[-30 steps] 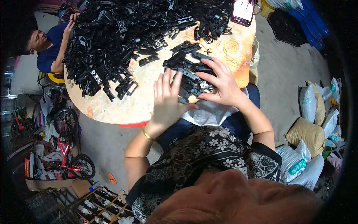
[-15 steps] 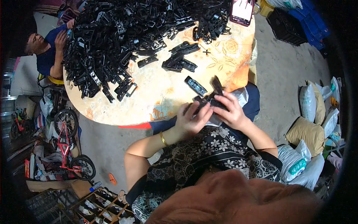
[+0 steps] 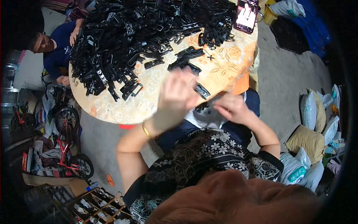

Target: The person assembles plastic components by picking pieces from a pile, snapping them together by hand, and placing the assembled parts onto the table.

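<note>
My left hand is raised over the near part of the table, beside a small group of black plastic parts. Motion smears its fingers, so whether it grips anything is unclear. My right hand hovers above my lap by the table edge, thumb held apart from the partly curled fingers; nothing shows between them. A black moulded part with a greyish top lies on the table between the hands. Below it, another black piece shows in part over the white sheet on my lap.
A large heap of black plastic parts covers the far and left side of the patterned tablecloth. A phone stands at the far right. At the left sits another person. Sacks line the right floor; a red bicycle stands left.
My hands have parted. The left moved up and left over the table, and the right drew slightly back. The black parts held between them have left the right hand.
</note>
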### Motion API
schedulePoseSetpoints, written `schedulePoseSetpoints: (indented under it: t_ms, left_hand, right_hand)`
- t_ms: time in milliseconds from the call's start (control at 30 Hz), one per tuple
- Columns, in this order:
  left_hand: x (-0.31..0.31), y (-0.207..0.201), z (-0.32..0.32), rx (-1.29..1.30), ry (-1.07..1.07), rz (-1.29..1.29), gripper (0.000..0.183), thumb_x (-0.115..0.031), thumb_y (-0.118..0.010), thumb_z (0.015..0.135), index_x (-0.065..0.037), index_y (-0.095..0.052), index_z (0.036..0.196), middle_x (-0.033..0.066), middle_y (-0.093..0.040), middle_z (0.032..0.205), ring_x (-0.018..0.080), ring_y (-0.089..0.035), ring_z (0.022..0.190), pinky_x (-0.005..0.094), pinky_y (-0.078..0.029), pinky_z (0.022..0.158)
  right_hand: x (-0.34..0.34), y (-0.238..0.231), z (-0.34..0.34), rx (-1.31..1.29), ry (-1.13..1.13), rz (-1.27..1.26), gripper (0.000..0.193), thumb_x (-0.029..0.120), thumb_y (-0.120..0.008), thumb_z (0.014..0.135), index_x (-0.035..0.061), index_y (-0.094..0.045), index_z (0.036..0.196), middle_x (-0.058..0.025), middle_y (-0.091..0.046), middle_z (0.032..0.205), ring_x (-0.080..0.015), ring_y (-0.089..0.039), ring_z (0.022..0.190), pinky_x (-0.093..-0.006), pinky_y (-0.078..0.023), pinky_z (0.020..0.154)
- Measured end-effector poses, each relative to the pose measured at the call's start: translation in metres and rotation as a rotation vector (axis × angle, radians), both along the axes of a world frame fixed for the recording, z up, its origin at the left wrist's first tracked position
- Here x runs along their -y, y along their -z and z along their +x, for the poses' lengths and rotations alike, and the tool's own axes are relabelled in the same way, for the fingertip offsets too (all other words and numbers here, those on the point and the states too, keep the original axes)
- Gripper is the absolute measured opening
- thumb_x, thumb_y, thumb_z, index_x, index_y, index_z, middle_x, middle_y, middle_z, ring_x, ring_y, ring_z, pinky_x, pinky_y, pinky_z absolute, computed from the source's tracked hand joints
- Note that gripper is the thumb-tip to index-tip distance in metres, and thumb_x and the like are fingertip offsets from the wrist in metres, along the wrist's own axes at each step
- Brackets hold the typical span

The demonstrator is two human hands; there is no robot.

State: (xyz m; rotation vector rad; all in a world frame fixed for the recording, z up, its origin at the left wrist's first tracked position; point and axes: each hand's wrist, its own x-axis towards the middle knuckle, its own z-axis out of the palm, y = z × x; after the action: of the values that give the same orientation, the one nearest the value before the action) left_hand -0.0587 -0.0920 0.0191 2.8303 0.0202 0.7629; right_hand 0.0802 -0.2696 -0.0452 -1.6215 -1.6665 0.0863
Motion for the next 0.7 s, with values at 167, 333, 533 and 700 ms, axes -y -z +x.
schedulePoseSetpoints:
  t_ms: [167, 333, 533, 700]
  left_hand:
    - [-0.053, 0.016, 0.032, -0.017, -0.062, -0.120, 0.058, -0.012, -0.065, 0.068, 0.002, -0.039, 0.119, 0.0198, -0.046, 0.113, 0.0349, -0.042, 0.105, 0.0398, -0.036, 0.089]
    - [-0.057, 0.028, 0.031, -0.076, -0.062, -0.213, 0.041, -0.012, -0.062, 0.072, 0.001, -0.048, 0.109, 0.0178, -0.055, 0.093, 0.0329, -0.051, 0.088, 0.0379, -0.041, 0.079]
    - [-0.053, 0.029, 0.026, -0.115, -0.064, -0.451, 0.038, -0.014, -0.061, 0.075, 0.001, -0.049, 0.109, 0.0195, -0.055, 0.098, 0.0331, -0.053, 0.091, 0.0366, -0.042, 0.079]
    - [-0.027, 0.024, 0.017, -0.173, 0.108, -0.522, 0.044, -0.017, -0.063, 0.074, 0.002, -0.047, 0.110, 0.0183, -0.053, 0.097, 0.0320, -0.053, 0.090, 0.0347, -0.043, 0.079]
  right_hand:
    - [-0.076, -0.040, 0.036, 0.235, 0.225, 0.199, 0.028, 0.009, -0.059, 0.072, 0.0012, -0.055, 0.099, -0.0127, -0.056, 0.098, -0.0281, -0.052, 0.089, -0.0354, -0.044, 0.075]
    - [-0.109, -0.026, 0.047, 0.220, 0.286, 0.004, 0.034, 0.020, -0.060, 0.076, 0.0010, -0.055, 0.103, -0.0139, -0.055, 0.101, -0.0296, -0.049, 0.092, -0.0373, -0.040, 0.080]
    - [-0.093, -0.029, 0.022, 0.145, 0.177, -0.045, 0.049, 0.036, -0.065, 0.067, 0.0021, -0.057, 0.101, -0.0124, -0.055, 0.090, -0.0284, -0.049, 0.089, -0.0364, -0.037, 0.078]
    - [-0.062, -0.025, 0.006, 0.095, 0.206, -0.008, 0.043, 0.023, -0.066, 0.065, -0.0006, -0.054, 0.099, -0.0133, -0.055, 0.090, -0.0293, -0.050, 0.086, -0.0384, -0.039, 0.077]
